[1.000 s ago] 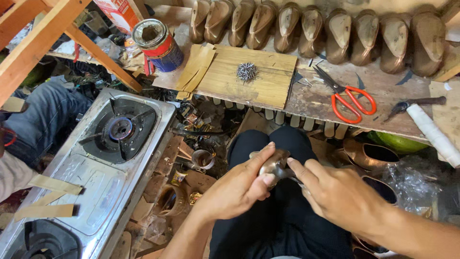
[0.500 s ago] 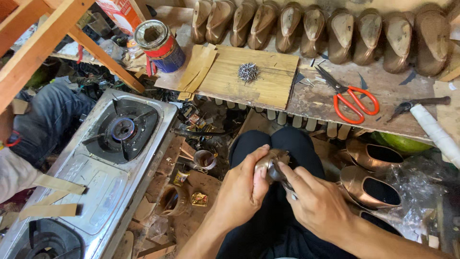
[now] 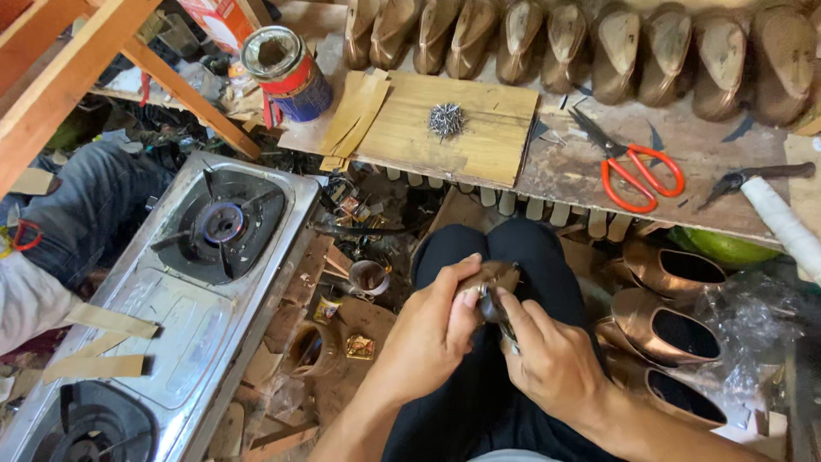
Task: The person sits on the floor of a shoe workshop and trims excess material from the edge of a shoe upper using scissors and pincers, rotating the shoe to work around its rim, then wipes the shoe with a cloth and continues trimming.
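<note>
Small bronze shoe piece (image 3: 489,281) held over the lap, below the surface (image 3: 727,162) edge. Left hand (image 3: 432,329) fingers closed around it; right hand (image 3: 552,359) fingers gripping a thin metal tool (image 3: 505,323) pressed against it. Beyond: bronze shoes (image 3: 671,321) at right, red scissors (image 3: 637,171), pile of nails (image 3: 446,120), glue can (image 3: 286,73), gas stove (image 3: 171,291) at left.

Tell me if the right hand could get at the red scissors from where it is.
Probably yes. The scissors lie bare on the bench ahead of the right hand, nothing over them; but that hand is busy on the shoe piece with the left hand.
</note>
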